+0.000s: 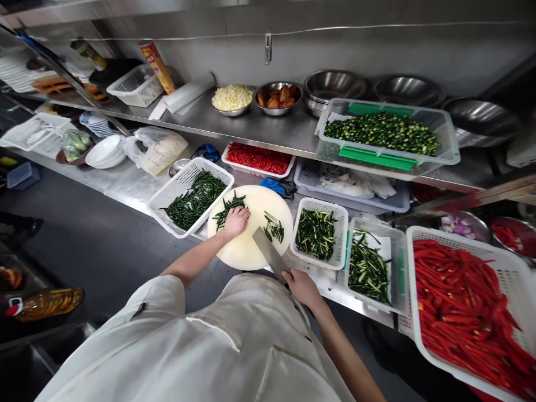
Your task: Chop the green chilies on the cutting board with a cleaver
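Observation:
My left hand (pixel 237 221) rests on the left side of a round white cutting board (pixel 240 254), its fingers closed over a small bunch of green chili peppers (pixel 224 212). In my right hand (pixel 302 286) is the handle of a kitchen knife (pixel 270 252) with a broad blade. The blade lies across the board's lower right part, its tip pointing away from me. Just beyond the tip is a small pile of cut green chili pieces (pixel 273 228), apart from both hands. Whole green chilies fill a white basket (pixel 154 207) left of the board.
Right of the board stand a white basket (pixel 298 245) and a clear tub (pixel 400 304) of cut green chilies, then a large basket (pixel 412 268) of red chilies. A steel shelf (pixel 259 137) overhangs the back, holding bowls and a clear bin (pixel 450 139) of chopped greens.

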The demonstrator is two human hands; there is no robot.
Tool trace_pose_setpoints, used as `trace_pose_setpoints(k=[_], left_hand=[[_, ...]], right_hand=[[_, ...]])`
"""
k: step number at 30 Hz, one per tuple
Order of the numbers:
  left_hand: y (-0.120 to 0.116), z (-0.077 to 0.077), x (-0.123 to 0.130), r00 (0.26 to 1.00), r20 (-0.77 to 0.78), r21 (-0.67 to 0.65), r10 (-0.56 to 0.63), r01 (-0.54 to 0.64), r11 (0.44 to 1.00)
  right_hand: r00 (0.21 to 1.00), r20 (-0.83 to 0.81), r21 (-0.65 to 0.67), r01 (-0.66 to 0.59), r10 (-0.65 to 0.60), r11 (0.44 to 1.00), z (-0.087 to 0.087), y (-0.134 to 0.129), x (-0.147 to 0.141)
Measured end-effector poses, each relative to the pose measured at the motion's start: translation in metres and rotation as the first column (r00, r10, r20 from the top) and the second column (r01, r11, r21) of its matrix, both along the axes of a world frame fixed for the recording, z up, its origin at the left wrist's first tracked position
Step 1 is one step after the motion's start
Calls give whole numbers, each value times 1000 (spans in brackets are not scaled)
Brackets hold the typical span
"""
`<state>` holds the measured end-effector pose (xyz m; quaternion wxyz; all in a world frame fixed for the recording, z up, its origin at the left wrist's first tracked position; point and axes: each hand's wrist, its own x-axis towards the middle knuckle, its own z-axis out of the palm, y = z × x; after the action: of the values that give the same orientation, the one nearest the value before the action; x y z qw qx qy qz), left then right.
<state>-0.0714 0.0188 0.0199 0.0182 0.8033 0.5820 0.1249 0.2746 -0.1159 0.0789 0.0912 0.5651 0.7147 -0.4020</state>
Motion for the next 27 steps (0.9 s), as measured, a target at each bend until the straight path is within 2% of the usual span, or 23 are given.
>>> trace_pose_setpoints(k=[4,7,10,13,15,21,23,24,26,27], left_hand=[[-36,-11,15,984,94,-33,-150,154,988],[-69,-24,41,928,247,-54,-278,300,952],[-89,-35,64,868,381,-54,-319,365,929],[-92,-38,73,846,435,-57,-308,367,928],[-90,-37,73,837,453,-67,-306,374,925],[-84,-25,69,817,454,-73,-355,432,899],[-87,-21,59,838,435,-77,-329,399,914],[-91,-20,50,863,427,-71,-269,329,942],[-100,-18,28,906,419,-38,-53,76,996],[-105,-19,15,907,415,-24,73,-69,997]], right_hand=[[995,56,44,85,-87,995,-1,0,-10],[989,106,48,102,-106,994,8,0,-18],[987,134,39,81,-86,996,19,-3,-14],[990,132,22,55,-58,998,22,-5,-6],[992,119,6,51,-51,999,17,-1,-9],[993,33,50,114,-116,992,0,37,-50],[993,2,87,115,-116,989,1,42,-51],[993,-15,107,117,-117,987,1,40,-48],[994,-42,127,108,-103,986,1,29,-36],[996,-48,113,86,-81,990,0,21,-29]])
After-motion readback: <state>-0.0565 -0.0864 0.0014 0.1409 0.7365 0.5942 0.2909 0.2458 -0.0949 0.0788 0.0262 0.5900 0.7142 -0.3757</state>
